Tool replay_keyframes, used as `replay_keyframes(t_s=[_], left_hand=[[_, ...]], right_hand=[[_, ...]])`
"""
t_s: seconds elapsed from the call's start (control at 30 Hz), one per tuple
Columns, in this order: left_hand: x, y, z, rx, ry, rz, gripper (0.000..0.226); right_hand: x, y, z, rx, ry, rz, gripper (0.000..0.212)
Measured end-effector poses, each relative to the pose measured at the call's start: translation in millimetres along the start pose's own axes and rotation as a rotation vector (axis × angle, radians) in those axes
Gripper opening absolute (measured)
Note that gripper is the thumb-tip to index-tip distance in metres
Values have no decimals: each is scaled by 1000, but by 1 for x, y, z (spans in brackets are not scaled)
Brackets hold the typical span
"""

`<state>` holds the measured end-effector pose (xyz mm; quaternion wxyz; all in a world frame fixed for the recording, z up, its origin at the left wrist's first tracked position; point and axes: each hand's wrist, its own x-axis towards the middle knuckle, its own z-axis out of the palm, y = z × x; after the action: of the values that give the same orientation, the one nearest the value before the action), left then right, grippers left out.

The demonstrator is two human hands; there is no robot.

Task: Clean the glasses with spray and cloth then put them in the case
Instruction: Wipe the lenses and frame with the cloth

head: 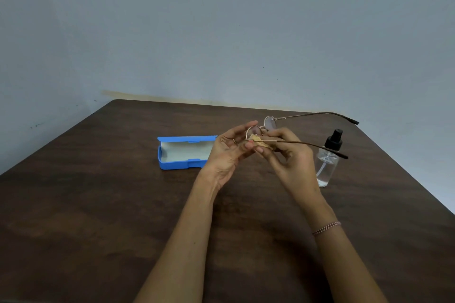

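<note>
We are midway: our left hand [231, 149] is gripping the glasses [270, 123], our right hand [291, 157] is pinching the cloth [257, 142] on a lens; the open case [183, 153] at left is awaiting them.

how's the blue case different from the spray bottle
The blue case is opaque blue plastic; the spray bottle is clear with a black pump top. The case lies flat and open, its pale lining showing; the bottle stands upright. The case sits toward the left of the table, the bottle toward the right. Both rest directly on the table.
</note>
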<state>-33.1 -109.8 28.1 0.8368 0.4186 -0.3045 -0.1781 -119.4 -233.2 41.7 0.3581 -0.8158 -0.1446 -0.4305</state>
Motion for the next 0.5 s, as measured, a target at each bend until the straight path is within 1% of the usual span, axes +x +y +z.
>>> replay_keyframes(t_s=[0.07, 0.13, 0.2, 0.3, 0.4, 0.43, 0.5], left_hand=[[0, 1, 1, -21, -9, 10, 62], [-1, 1, 4, -12, -22, 9, 60], [-1, 1, 6, 12, -21, 3, 60], [-1, 2, 4, 13, 26, 19, 61], [0, 4, 0, -42, 60, 31, 62], [0, 5, -1, -55, 65, 30, 63], [0, 6, -1, -79, 63, 18, 65]], right_hand=[[0, 4, -2, -142, 49, -44, 20], [0, 5, -1, -222, 93, -45, 22], [-2, 2, 3, -199, 97, -47, 25], [-4, 0, 4, -121, 29, -75, 25], [-3, 5, -2, -159, -38, -92, 25], [-3, 6, -4, -196, -27, -97, 23], [-1, 9, -8, -263, 61, -83, 21]])
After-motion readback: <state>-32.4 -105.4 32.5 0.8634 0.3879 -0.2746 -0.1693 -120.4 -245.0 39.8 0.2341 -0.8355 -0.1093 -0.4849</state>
